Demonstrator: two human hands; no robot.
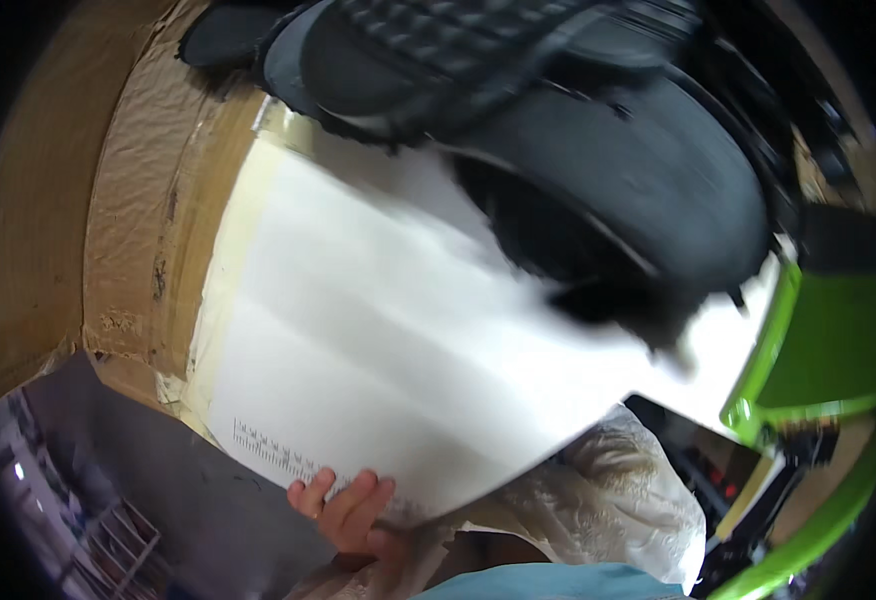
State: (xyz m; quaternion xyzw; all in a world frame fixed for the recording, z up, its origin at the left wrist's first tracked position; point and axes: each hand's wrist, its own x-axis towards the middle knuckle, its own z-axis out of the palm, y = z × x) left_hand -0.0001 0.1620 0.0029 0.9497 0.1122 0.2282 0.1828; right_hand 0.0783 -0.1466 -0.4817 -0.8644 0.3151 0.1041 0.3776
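My left hand (351, 515) lies at the near edge of a white sheet or board (358, 300), its fingers slightly apart and nothing visible in them. A ruler-like row of printed marks runs along that edge beside the fingers. Over the far part of the white surface are several black rubber pieces with ragged edges, which look like shoe soles (648, 170). One shows a raised tread (438, 40). The lower part of the nearest piece is smeared by motion. A pale patterned sleeve or cloth (598, 490) shows below the board. My right hand cannot be made out.
Brown cardboard (143, 200) stands along the left, with cream tape (220, 290) at the board's edge. A bright green frame (823, 340) is at the right. Grey floor (188, 480) and a metal rack (123, 545) show at lower left.
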